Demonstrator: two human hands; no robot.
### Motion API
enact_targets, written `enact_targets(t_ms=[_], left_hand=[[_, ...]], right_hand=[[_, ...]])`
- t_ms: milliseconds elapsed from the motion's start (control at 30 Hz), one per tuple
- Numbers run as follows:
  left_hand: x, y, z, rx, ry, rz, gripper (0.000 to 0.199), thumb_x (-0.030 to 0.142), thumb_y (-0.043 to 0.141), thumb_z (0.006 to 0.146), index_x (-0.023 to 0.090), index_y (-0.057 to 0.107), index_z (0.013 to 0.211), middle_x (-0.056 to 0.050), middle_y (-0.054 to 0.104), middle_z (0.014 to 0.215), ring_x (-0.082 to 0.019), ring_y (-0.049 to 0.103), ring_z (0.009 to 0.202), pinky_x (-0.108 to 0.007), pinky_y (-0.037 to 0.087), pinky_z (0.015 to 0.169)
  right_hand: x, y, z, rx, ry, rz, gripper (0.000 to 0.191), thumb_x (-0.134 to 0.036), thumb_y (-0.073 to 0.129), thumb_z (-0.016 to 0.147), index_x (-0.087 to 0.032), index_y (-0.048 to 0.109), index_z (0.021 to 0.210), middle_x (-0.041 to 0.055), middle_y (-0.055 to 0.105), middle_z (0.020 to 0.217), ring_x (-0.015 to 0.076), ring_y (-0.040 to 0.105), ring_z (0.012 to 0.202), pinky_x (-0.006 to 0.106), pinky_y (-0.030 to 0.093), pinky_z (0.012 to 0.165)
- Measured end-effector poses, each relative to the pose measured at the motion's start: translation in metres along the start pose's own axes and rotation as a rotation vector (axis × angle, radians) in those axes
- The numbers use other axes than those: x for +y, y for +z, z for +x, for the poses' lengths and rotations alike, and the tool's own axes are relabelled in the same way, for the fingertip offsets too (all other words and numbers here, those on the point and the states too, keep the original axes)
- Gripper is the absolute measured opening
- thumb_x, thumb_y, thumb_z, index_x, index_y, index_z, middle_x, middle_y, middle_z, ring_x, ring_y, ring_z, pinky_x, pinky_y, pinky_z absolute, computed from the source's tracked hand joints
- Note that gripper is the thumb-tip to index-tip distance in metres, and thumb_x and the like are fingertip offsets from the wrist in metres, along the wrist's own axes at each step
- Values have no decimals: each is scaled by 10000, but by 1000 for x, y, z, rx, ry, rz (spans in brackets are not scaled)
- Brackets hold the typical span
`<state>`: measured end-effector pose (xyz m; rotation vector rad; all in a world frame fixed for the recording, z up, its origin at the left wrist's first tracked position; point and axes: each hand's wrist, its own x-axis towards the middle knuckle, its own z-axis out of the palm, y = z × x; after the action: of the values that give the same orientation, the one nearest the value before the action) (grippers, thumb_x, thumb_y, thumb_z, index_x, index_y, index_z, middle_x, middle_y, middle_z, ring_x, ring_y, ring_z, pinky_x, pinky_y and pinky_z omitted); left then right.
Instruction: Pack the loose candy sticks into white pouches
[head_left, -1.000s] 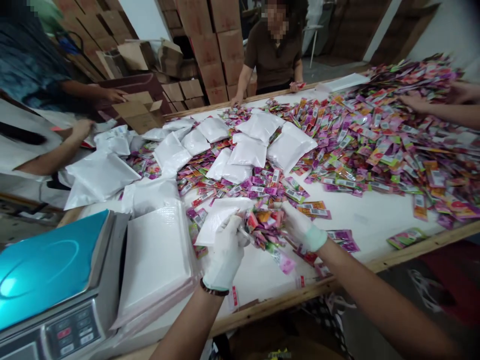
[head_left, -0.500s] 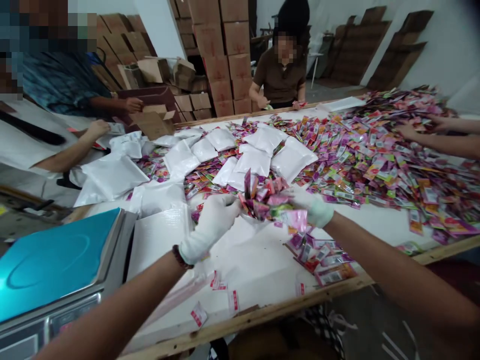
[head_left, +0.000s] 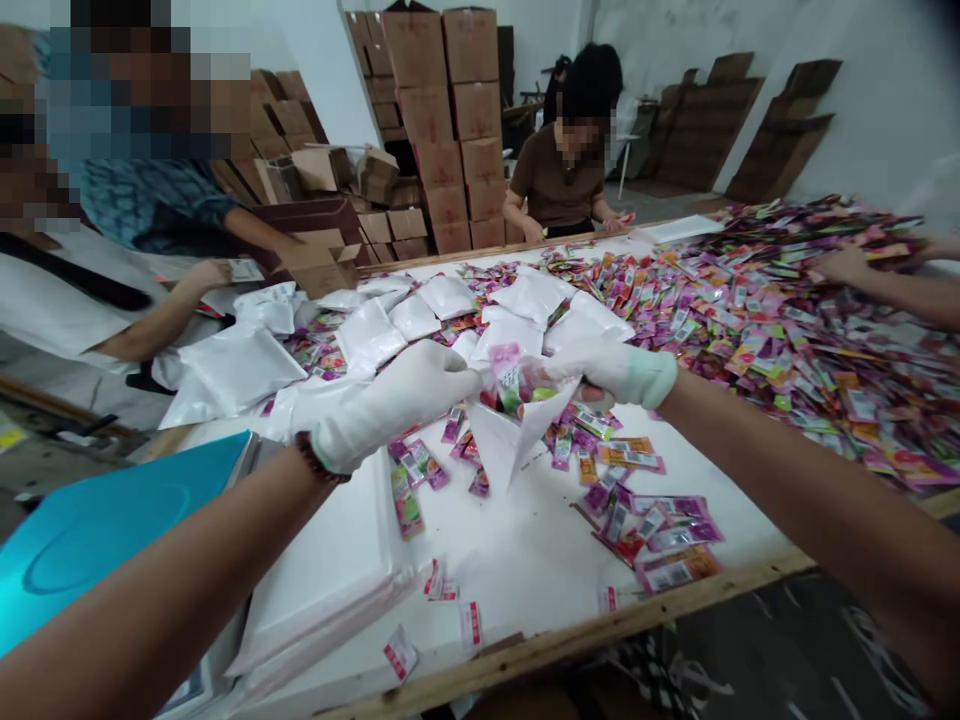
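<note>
Between my gloved hands is a white mailer bag (head_left: 506,450), its mouth raised and spread. Colourful snack sachets (head_left: 514,390) show at the opening. My left hand (head_left: 416,395) is closed on the bag's left edge. Closed on the opposite edge is my right hand (head_left: 615,372), its thumb partly hidden. Loose sachets (head_left: 622,455) lie on the white tabletop below and to the right of the bag. A stack of flat white bags (head_left: 322,550) lies left of it, under my left forearm.
A blue-topped scale (head_left: 127,530) stands at the left. Filled white pouches (head_left: 367,335) lie beyond my hands, and a big sachet heap (head_left: 750,320) covers the table's right side. Co-workers' hands are at the left, far and right edges. An open carton (head_left: 322,265) stands back left.
The sachets that were bunched between my hands now show in the mouth of the white bag, which has been lifted. Several loose sachets now lie on the table around it.
</note>
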<state>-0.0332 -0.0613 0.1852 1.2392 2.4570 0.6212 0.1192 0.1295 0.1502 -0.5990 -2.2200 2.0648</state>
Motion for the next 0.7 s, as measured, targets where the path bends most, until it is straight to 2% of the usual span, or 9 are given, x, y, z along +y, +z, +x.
enact_targets(t_ms=[67,133,233,300,367,433,567,633,700], left_hand=[[-2,-4,2,-24,21,-26,246,334,572,711,177,538,524,15,442,482,-89,336,424,-260,195,462],[3,-12,-2,-25,57,44,268,333,571,717,170,540,507,10,450,481,-93,360,443,-258,215,485],[23,-21,-23,139,132,200,287,343,562,744,161,561,522,4,477,508,-104,414,501,-247,237,542],[36,-14,-43,272,181,243,248,338,556,756,166,595,580,3,498,547,-119,448,548,-246,252,582],[40,13,-59,334,218,250,207,333,586,746,178,603,610,-1,496,566,-139,465,577,-255,262,603],[30,55,-67,306,251,241,195,335,625,744,185,603,621,-16,503,575,-157,465,575,-270,263,597],[-5,144,-69,97,253,274,178,298,563,817,198,615,679,-52,584,661,-177,496,583,-289,270,586],[-16,168,-71,51,208,260,166,278,536,837,197,600,707,-66,616,713,-191,535,631,-299,287,597],[-18,179,-75,32,162,251,137,268,519,851,195,598,766,-74,637,773,-202,564,675,-310,305,609]], right_hand=[[-3,-1,-1,-139,1,-11,375,-391,674,780,-183,523,506,-65,351,321,51,267,297,190,159,311],[-6,-2,-5,-129,-15,-64,370,-429,676,766,-195,538,516,-69,334,323,60,251,305,207,144,313],[-6,-3,-20,-152,-141,-143,421,-420,610,813,-198,514,469,-43,371,342,77,312,342,216,201,349],[4,0,-33,-214,-188,-148,469,-420,543,855,-197,504,445,-18,427,361,93,374,366,226,271,382],[30,7,-44,-227,-129,-154,463,-436,511,874,-193,538,481,-8,483,386,106,418,376,232,319,404],[68,18,-52,-197,-18,-200,417,-442,506,879,-190,573,555,-13,524,416,113,446,384,231,338,417],[148,40,-74,-35,78,-436,297,-369,526,868,-193,597,639,-4,586,498,128,504,451,235,372,471],[173,50,-89,108,37,-535,209,-307,530,852,-195,650,722,22,662,634,159,583,580,256,434,562],[189,63,-102,198,-34,-568,176,-223,518,825,-203,693,829,42,709,775,195,639,714,297,498,679]])
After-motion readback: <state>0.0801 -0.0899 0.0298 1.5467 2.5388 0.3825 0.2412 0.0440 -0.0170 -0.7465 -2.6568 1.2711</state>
